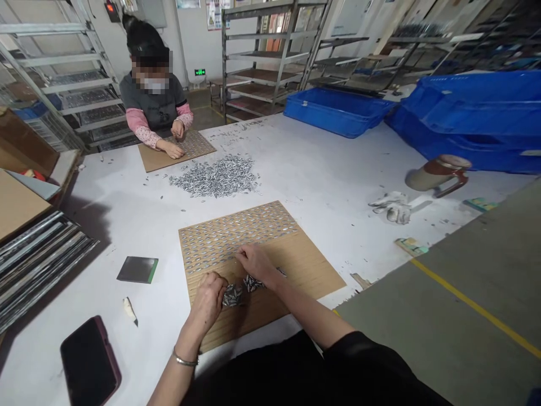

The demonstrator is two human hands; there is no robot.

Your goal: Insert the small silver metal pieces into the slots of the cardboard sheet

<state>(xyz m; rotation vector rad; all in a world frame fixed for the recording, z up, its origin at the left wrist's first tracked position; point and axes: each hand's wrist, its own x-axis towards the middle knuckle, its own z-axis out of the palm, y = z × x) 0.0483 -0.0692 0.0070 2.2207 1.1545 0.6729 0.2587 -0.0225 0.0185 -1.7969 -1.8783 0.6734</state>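
Note:
A brown slotted board (296, 265) lies on the white table in front of me, its far half filled with rows of small silvery metal pieces (236, 231). My left hand (209, 299) rests on the board's near part, fingers curled over a little heap of the metal pieces (232, 295). My right hand (253, 262) is beside it, fingers bent down on the board at the edge of the filled rows, with another small heap (252, 283) just under it. A big loose pile of the same pieces (217, 177) lies further back on the table.
Across the table a person's hands (173, 148) work on a second board (158, 158). A dark phone (88, 361), a small grey block (138, 269), stacked metal sheets (34, 259), blue crates (333, 110), a jug (437, 173) and white gloves (391, 206) surround the area.

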